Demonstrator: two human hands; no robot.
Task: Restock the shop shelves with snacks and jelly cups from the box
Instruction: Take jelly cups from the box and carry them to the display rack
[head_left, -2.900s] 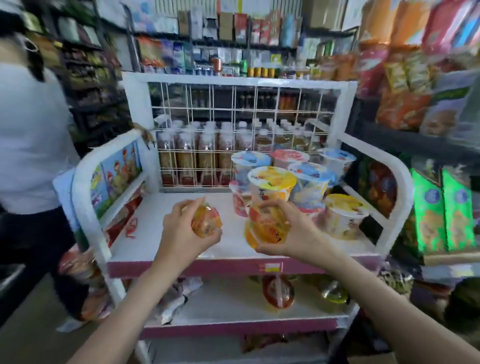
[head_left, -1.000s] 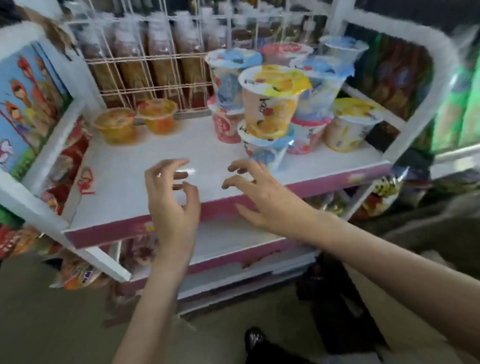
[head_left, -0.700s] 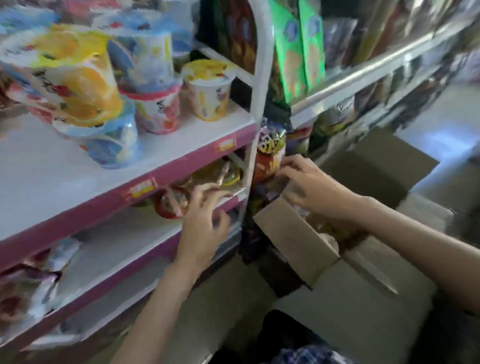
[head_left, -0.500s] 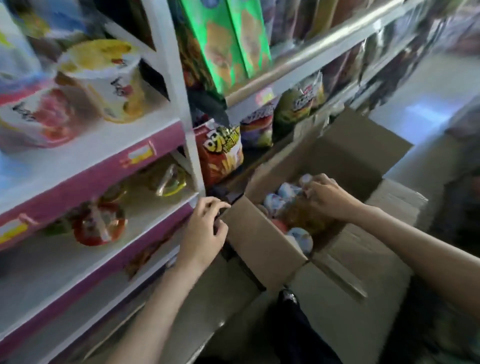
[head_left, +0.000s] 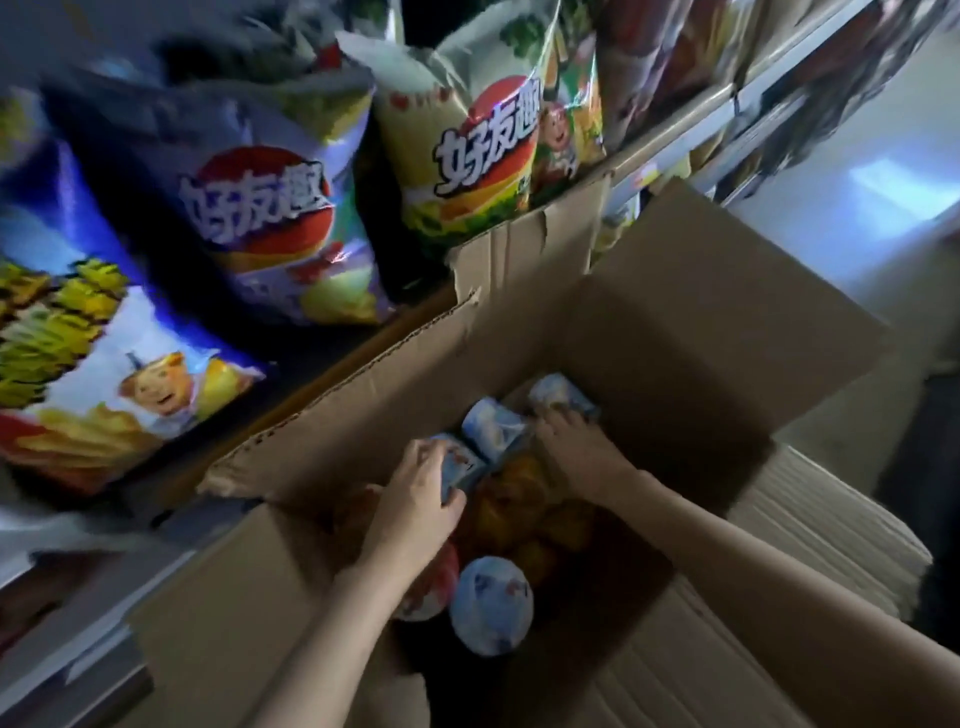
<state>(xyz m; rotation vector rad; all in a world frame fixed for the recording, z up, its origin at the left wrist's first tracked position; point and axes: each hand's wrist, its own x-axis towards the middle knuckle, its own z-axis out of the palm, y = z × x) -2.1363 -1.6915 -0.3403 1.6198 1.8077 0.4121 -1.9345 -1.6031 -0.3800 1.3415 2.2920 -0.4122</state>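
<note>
Two bare forearms reach down into an open cardboard box that sits on the floor beside the shop shelves. Nearest the camera, inside the box, a blue-lidded jelly cup lies on its side, just beside a red-and-white cup that is partly hidden under the left wrist. The left hand curls its fingers and thumb round another blue cup, gripping it at the box's middle. Beside it, orange jelly cups fill the dim centre of the box, too dark to count. The right hand rests deeper in, its fingertips touching a pale blue cup near the far wall; whether it grips that cup or only touches it cannot be told. Between the two hands stands one more blue cup. The torn near-left flap leans out toward the shelf, and the far flap stands up tall. Beyond the box, on the lower shelf, chip bags lean in a row: a blue bag at the left, a lilac bag in the middle, a cream-and-green bag at the right. Farther right, a metal shelf edge runs away toward pale floor.
</note>
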